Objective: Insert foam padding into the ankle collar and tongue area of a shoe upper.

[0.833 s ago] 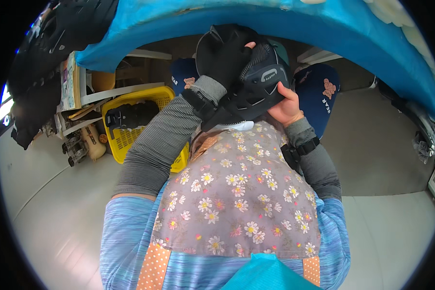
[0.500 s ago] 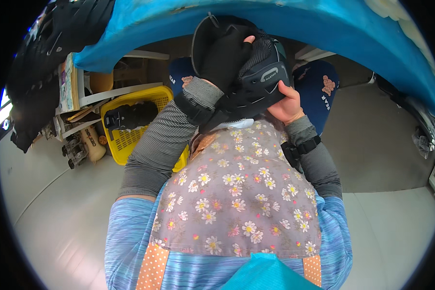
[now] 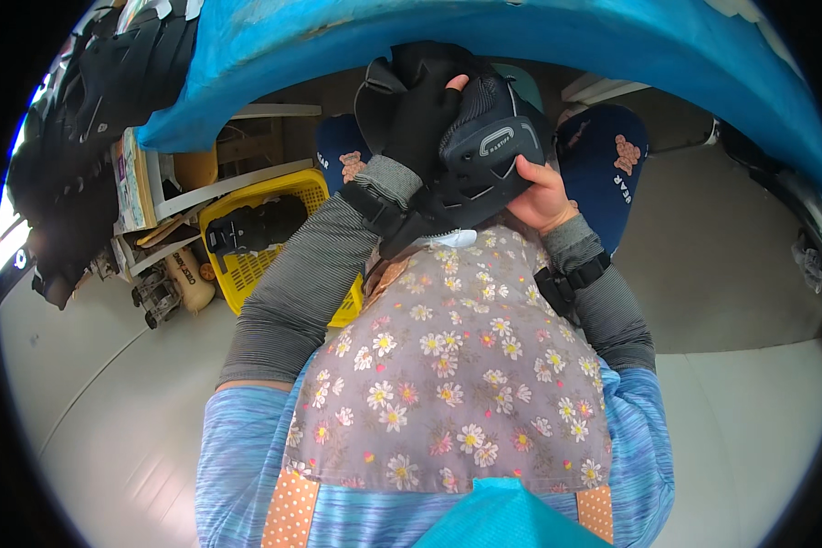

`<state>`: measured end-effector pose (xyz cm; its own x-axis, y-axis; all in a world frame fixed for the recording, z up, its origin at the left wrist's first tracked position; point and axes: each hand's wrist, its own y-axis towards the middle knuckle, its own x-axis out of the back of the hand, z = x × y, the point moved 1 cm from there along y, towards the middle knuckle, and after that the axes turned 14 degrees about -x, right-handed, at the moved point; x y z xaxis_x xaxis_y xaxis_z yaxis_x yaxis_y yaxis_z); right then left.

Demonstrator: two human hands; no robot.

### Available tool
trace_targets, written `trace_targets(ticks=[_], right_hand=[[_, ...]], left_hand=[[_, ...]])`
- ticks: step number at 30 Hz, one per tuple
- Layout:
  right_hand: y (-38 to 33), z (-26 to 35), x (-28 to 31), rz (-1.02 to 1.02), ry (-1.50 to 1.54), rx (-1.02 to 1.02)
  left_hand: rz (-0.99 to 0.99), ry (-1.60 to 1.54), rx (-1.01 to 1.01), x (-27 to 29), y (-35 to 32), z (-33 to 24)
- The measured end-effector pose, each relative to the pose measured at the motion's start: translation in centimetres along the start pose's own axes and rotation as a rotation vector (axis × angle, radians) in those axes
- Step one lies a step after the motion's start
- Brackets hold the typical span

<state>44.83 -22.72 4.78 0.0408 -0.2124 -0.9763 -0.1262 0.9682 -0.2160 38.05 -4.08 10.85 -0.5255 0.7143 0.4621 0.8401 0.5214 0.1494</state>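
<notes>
A black padded boot-like piece [image 3: 493, 169] lies over my lap, with mesh fabric, a moulded dark panel and a grey-outlined badge. My left hand [image 3: 420, 123], in a black glove with a fingertip bare, is closed on its left side; most of those fingers are hidden. My right hand [image 3: 543, 196] is bare and pinches the lower right edge, thumb on the panel and fingers underneath. Near my left wrist a dark flap hangs down from the piece, and a white tab [image 3: 452, 239] shows below it against my flowered apron [image 3: 447, 365].
A blue-covered table [image 3: 484, 32] curves across the far side, with black strap-like pieces [image 3: 100, 119] heaped at its left. A yellow basket [image 3: 247, 288] holding black parts stands left of my knee. Beside it are a cluttered shelf [image 3: 183, 196] and a toy-like vehicle [image 3: 155, 297] on the floor.
The boot-like piece has tilted a little, and both hands keep their hold on it. A teal-green surface shows more plainly behind its upper right. The view has shifted slightly.
</notes>
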Motion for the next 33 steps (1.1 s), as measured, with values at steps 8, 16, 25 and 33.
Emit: trace_targets(ticks=[8,16,25,33], right_hand=[[-0.3,0.0,-2.2,-0.052,0.012,0.027],[-0.1,0.3,-1.0,-0.035,-0.044,0.049],[-0.2,0.0,0.4,-0.023,-0.067,-0.002],[-0.5,0.1,-0.7,-0.062,-0.082,0.003]], left_hand=[[-0.094,0.869,-0.538,2.0,0.5,-5.3],[0.013,0.496,-0.23,1.2,0.8,-3.5],[0.037,0.055,-0.053,-0.1,0.6,-0.6],[-0.022,0.137,-0.2,0.1,0.3,-1.6]])
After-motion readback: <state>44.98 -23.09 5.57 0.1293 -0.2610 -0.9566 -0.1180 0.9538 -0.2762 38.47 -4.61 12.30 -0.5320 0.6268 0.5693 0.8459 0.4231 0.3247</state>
